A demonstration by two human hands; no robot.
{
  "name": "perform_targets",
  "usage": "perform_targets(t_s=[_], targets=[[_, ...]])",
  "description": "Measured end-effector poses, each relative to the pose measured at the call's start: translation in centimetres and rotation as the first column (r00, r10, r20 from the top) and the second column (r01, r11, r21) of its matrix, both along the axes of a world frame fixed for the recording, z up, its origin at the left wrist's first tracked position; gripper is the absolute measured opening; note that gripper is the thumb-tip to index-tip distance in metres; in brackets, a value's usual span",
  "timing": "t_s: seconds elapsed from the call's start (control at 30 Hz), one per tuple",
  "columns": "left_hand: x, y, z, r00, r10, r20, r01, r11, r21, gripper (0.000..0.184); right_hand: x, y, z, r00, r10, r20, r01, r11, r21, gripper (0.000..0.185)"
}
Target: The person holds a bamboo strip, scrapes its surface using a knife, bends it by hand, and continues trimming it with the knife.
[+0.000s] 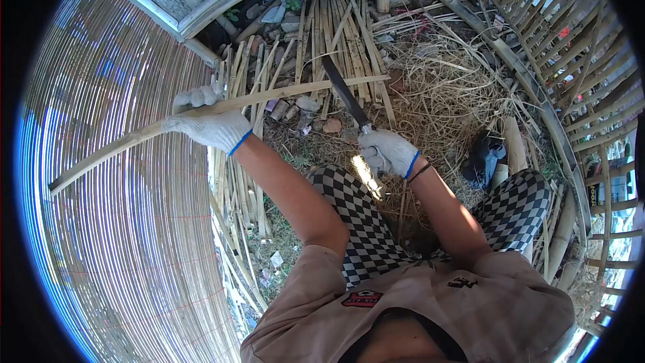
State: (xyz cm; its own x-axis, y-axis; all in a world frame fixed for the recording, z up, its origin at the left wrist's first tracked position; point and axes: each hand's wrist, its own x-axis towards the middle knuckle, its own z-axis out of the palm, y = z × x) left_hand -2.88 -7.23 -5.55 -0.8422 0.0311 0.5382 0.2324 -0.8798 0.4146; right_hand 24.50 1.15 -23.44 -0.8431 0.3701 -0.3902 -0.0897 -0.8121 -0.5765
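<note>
A long pale bamboo strip (282, 93) stretches from the far left to the centre, its left end lower than its right. My left hand (208, 124), in a white knit glove with a blue cuff, is closed round this strip. My right hand (388, 152), gloved the same way, grips the handle of a knife (346, 94). The dark blade points up and to the left, and it crosses the strip near its right end. Whether blade and strip touch I cannot tell.
Split bamboo strips (336, 33) lie piled ahead on stony ground. Thin shavings (450, 87) cover the ground to the right. A slatted bamboo screen (127, 161) stands at the left, a curved bamboo lattice (591, 74) at the right. A dark plastic bag (482, 160) lies near my knee.
</note>
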Motion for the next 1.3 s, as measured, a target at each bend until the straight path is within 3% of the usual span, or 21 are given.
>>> perform_targets(t_s=[0.1, 0.2, 0.27, 0.37, 0.4, 0.5, 0.6, 0.7, 0.8, 1.0, 1.07, 1.17, 1.23, 1.3], targets=[[1.1, -0.5, 0.5, 0.976, -0.108, -0.191, 0.095, 0.993, -0.074, 0.072, 0.4, -0.4, 1.7, 1.0, -0.02, 0.007, 0.02, 0.999, -0.027, 0.015], [1.2, -0.7, 0.6, 0.896, -0.335, -0.292, 0.311, 0.942, -0.127, 0.072, 0.7, -0.6, 3.7, 0.999, 0.014, -0.042, -0.014, 1.0, -0.004, 0.013], [3.3, 0.3, 1.5, 0.93, -0.264, -0.256, 0.244, 0.964, -0.107, 0.071, 1.3, -1.8, 6.7, 0.989, 0.065, -0.136, -0.068, 0.998, -0.016, 0.012], [6.6, 1.5, 2.7, 0.982, -0.139, -0.129, 0.128, 0.988, -0.089, 0.072, 1.7, -3.3, 9.5, 0.982, 0.177, -0.069, -0.158, 0.961, 0.228, 0.017], [7.3, 1.8, 2.8, 0.993, -0.093, -0.075, 0.087, 0.992, -0.089, 0.072, 1.6, -3.4, 9.2, 0.97, 0.184, -0.157, -0.136, 0.951, 0.277, 0.022], [8.1, 1.9, 3.0, 0.991, -0.059, -0.124, 0.044, 0.992, -0.122, 0.073, 1.6, -3.1, 9.4, 0.992, 0.115, -0.059, -0.084, 0.919, 0.384, 0.022], [7.6, 1.7, 2.9, 0.969, -0.172, -0.18, 0.15, 0.981, -0.125, 0.073, 1.3, -3.0, 8.8, 0.999, -0.038, -0.013, 0.04, 0.889, 0.457, 0.023], [8.4, 2.0, 3.2, 0.934, -0.271, -0.235, 0.265, 0.963, -0.055, 0.075, 2.6, -3.3, 10.7, 0.987, -0.099, 0.128, 0.017, 0.851, 0.524, 0.028], [10.0, 2.4, 3.8, 0.951, -0.26, -0.166, 0.263, 0.965, -0.003, 0.077, 2.6, -4.0, 12.1, 0.973, -0.178, 0.146, 0.039, 0.752, 0.658, 0.03], [11.0, 2.6, 4.0, 0.935, -0.274, -0.223, 0.272, 0.961, -0.04, 0.079, 2.1, -5.2, 12.4, 0.878, -0.435, 0.199, -0.042, 0.343, 0.938, 0.032], [10.6, 3.3, 3.8, 0.987, -0.161, -0.006, 0.161, 0.987, 0.024, 0.078, 2.2, -5.7, 12.5, 0.871, -0.465, 0.157, -0.027, 0.273, 0.962, 0.029], [9.0, 3.4, 2.4, 0.992, -0.091, 0.084, 0.091, 0.996, 0.006, 0.078, 2.3, -6.0, 12.8, 0.863, -0.498, 0.091, -0.006, 0.17, 0.985, 0.03], [8.8, 3.2, 2.3, 0.944, -0.321, -0.076, 0.324, 0.945, 0.031, 0.078, 2.3, -6.1, 13.0, 0.864, -0.502, 0.039, 0.015, 0.103, 0.995, 0.031], [8.9, 3.0, 2.5, 0.633, -0.681, -0.369, 0.734, 0.679, 0.007, 0.079, 2.3, -6.0, 13.2, 0.87, -0.492, -0.019, 0.045, 0.042, 0.998, 0.035]])
